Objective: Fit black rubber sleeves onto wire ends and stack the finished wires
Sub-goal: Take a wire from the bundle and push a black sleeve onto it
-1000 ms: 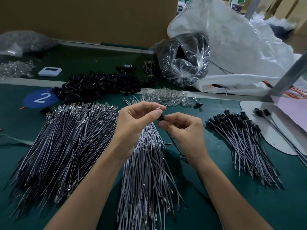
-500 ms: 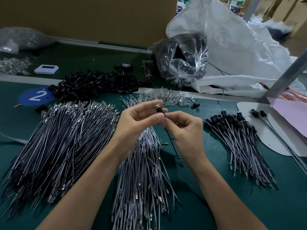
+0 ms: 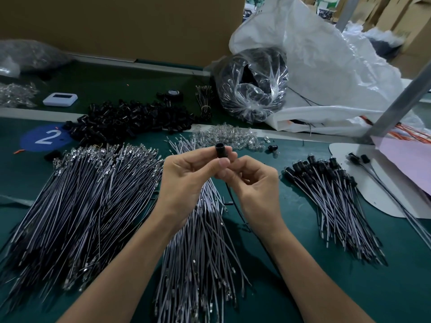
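- The left hand (image 3: pixel 186 173) pinches a short, tubular black rubber sleeve (image 3: pixel 221 151) between thumb and forefinger. It is held mouth up and clear of the piles, we judge so its bore stays in sight.
- The right hand (image 3: pixel 254 183) curls its fingers round a thin dark wire (image 3: pixel 233 201) just under the sleeve, and we take it to be feeding the end in.
- Finished black-capped grey wires (image 3: pixel 331 194) fan out near the right hand, handy for stacking.
- The heap of loose black sleeves (image 3: pixel 130 120) lies beyond the bare grey wires (image 3: pixel 200 241).
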Demonstrator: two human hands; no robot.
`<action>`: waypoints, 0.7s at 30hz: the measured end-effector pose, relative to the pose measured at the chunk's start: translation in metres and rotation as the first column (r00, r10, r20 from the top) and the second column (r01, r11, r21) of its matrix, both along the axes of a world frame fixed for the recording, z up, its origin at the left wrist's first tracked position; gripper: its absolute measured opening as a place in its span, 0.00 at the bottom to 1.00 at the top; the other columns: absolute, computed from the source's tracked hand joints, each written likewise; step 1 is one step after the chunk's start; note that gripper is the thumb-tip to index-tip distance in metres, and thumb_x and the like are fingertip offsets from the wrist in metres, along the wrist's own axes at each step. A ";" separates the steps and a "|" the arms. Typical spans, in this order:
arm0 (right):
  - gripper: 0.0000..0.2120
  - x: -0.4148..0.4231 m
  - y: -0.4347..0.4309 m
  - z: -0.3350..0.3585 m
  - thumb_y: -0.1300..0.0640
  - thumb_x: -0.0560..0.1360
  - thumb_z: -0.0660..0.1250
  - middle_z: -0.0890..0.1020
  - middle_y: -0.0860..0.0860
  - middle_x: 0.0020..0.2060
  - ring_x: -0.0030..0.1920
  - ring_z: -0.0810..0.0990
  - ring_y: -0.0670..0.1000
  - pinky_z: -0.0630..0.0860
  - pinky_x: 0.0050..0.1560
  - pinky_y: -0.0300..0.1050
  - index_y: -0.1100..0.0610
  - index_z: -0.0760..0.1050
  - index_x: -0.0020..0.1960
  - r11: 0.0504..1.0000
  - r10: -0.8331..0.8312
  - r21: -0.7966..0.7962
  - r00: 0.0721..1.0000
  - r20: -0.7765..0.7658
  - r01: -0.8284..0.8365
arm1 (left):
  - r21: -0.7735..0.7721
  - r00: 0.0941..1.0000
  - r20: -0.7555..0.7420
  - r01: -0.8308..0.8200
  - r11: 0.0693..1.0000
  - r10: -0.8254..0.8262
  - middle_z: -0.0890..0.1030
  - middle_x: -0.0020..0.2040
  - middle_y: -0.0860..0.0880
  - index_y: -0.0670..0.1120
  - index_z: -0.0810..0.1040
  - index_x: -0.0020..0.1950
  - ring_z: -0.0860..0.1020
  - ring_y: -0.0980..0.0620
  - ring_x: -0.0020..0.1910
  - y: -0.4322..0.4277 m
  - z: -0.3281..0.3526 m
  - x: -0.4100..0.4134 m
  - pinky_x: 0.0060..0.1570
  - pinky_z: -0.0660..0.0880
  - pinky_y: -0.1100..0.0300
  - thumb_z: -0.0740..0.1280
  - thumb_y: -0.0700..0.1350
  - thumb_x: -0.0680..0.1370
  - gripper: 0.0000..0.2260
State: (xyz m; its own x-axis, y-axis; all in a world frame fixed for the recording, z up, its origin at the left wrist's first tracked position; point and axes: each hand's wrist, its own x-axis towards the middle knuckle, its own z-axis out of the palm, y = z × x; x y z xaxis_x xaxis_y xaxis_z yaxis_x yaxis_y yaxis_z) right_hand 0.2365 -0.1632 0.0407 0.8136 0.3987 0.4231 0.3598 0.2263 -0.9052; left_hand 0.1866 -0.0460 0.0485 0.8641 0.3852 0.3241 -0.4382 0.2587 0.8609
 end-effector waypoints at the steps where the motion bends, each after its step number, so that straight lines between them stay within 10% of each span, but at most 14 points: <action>1: 0.06 -0.001 0.000 0.000 0.60 0.70 0.74 0.82 0.57 0.33 0.37 0.79 0.55 0.80 0.42 0.53 0.53 0.79 0.37 1.000 0.007 -0.007 1.000 -0.002 -0.007 | -0.010 1.000 0.006 -0.008 1.000 0.009 0.86 0.44 0.45 0.43 0.86 0.47 0.85 0.49 0.47 0.000 0.000 0.000 0.49 0.79 0.63 0.73 0.40 0.68 0.09; 11: 0.04 -0.006 0.005 -0.006 0.60 0.72 0.74 0.82 0.58 0.35 0.35 0.77 0.56 0.76 0.37 0.61 0.56 0.80 0.40 0.996 -0.018 -0.092 1.000 -0.017 0.017 | -0.019 0.996 -0.027 -0.090 0.996 0.090 0.86 0.42 0.46 0.46 0.87 0.45 0.85 0.51 0.43 0.002 -0.003 0.002 0.46 0.80 0.61 0.72 0.44 0.70 0.06; 17: 0.03 0.001 0.002 0.005 0.54 0.77 0.70 0.86 0.50 0.39 0.38 0.80 0.65 0.76 0.34 0.57 0.51 0.83 0.47 0.971 -0.079 -0.219 0.994 0.082 0.095 | -0.459 0.985 -0.171 -0.062 0.886 -0.020 0.84 0.37 0.47 0.40 0.81 0.50 0.80 0.58 0.28 0.022 -0.004 0.008 0.29 0.77 0.68 0.68 0.45 0.73 0.11; 21: 0.10 0.051 -0.014 0.008 0.65 0.77 0.66 0.85 0.47 0.42 0.43 0.83 0.46 0.78 0.44 0.36 0.53 0.82 0.50 0.834 -0.311 -0.436 0.941 0.131 0.337 | -0.513 0.971 -0.203 0.007 0.858 -0.129 0.85 0.43 0.45 0.39 0.79 0.50 0.72 0.60 0.19 0.034 -0.013 0.008 0.18 0.67 0.72 0.68 0.43 0.72 0.10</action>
